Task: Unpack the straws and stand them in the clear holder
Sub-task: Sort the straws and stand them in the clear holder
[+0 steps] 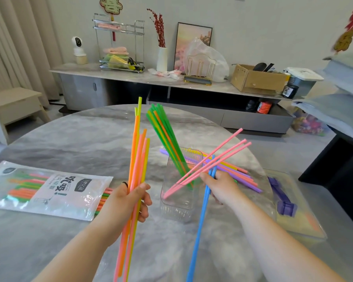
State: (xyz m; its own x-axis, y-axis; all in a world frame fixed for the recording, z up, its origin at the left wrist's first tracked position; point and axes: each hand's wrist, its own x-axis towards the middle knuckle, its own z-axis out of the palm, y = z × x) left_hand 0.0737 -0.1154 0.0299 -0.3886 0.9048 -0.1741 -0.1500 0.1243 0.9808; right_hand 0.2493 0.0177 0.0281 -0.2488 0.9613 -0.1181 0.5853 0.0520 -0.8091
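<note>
Several straws point(21, 193) lie in the packet point(55, 200) on the worktop point(90, 143); my left hand point(122, 202) grips an orange-pink bundle point(138, 155); green straws point(163, 135) lean in the clear holder point(177, 208); my right hand point(222, 188) pinches pink straws point(222, 151) and blue straws point(200, 231).

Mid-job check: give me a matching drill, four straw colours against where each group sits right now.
Straws:
1. green straws
2. blue straws
3. orange straws
4. purple straws

Places:
A. gripped in the left hand
B. lying on the table
C. standing in the clear holder
D. gripped in the right hand

Pairs: 1-C, 2-D, 3-A, 4-B
</note>
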